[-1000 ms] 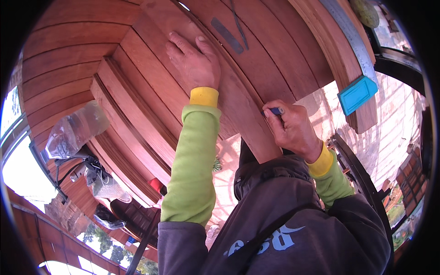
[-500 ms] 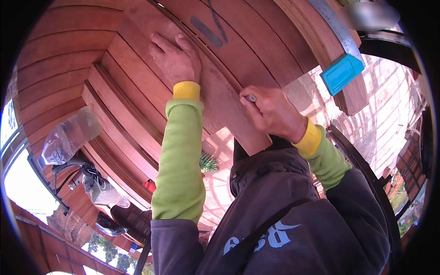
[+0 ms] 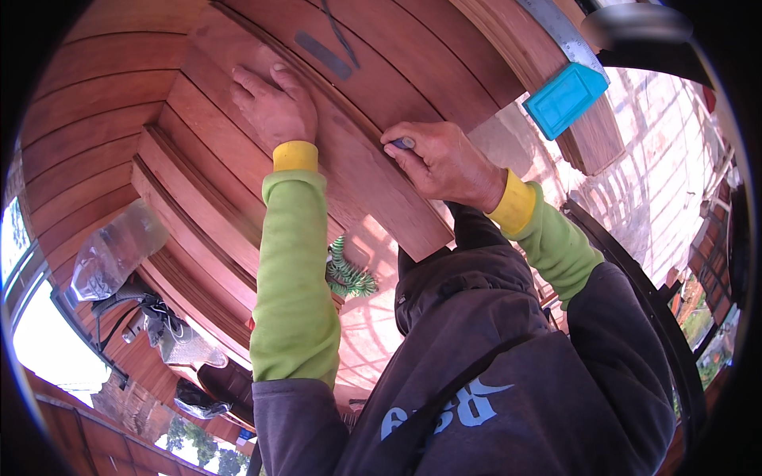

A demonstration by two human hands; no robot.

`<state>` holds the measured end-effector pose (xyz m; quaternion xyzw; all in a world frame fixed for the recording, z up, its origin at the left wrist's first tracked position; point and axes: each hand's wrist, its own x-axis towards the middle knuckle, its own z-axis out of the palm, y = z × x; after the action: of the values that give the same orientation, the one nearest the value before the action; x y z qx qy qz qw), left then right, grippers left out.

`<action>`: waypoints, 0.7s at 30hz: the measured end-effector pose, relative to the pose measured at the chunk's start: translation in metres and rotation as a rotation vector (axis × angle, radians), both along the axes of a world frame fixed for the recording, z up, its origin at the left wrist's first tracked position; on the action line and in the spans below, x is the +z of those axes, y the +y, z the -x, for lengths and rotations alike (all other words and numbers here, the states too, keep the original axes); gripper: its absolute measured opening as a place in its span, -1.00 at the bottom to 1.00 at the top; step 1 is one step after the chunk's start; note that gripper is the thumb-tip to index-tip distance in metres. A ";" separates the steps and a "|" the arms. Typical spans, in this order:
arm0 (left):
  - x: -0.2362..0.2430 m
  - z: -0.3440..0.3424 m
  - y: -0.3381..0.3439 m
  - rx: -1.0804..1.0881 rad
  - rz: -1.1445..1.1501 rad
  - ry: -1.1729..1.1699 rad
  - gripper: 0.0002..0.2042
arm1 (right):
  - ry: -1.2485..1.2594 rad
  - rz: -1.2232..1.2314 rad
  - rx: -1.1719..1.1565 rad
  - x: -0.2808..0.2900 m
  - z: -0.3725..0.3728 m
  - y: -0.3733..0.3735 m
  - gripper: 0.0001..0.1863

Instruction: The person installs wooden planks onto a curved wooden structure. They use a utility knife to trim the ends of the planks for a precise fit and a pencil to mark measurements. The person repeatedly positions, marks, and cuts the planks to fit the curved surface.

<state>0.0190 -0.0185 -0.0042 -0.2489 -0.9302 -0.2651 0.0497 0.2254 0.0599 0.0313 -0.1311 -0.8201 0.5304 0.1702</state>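
Fingers loosely spread and grasping nothing, a left hand (image 3: 278,103) rests on a long, smooth reddish-brown wooden board (image 3: 373,182) lying across rows of planks (image 3: 389,67), while the right hand (image 3: 448,163) closes its fingers around a slim, round-ended tool (image 3: 404,143) at the board's edge. Beyond lies a flat grey strip (image 3: 324,55).

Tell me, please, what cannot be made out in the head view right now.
In the head view:
Slim bluish tool: far end hidden by the right grip.
Plank: patch under the left grip covered by it.
Turquoise-handled square: upper end cut off by the top edge.
Rounded object, upper right: too blurred to identify.
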 end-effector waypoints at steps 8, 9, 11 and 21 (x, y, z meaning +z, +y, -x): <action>0.002 -0.001 0.001 0.008 -0.016 -0.023 -0.35 | 0.061 0.083 -0.054 0.003 0.000 -0.006 -0.90; 0.001 0.000 0.001 0.003 -0.015 -0.024 -0.35 | 0.036 0.078 -0.043 0.003 -0.002 -0.007 -0.90; 0.000 0.000 0.003 -0.012 -0.014 -0.027 -0.35 | -0.014 0.069 -0.027 0.004 -0.011 -0.007 -0.90; 0.000 0.001 0.001 0.009 0.009 0.007 -0.37 | -0.129 0.087 -0.005 0.038 -0.085 -0.027 -0.80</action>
<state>0.0183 -0.0170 -0.0045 -0.2459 -0.9323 -0.2600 0.0528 0.3099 0.0328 0.0689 -0.1744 -0.8052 0.5555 0.1123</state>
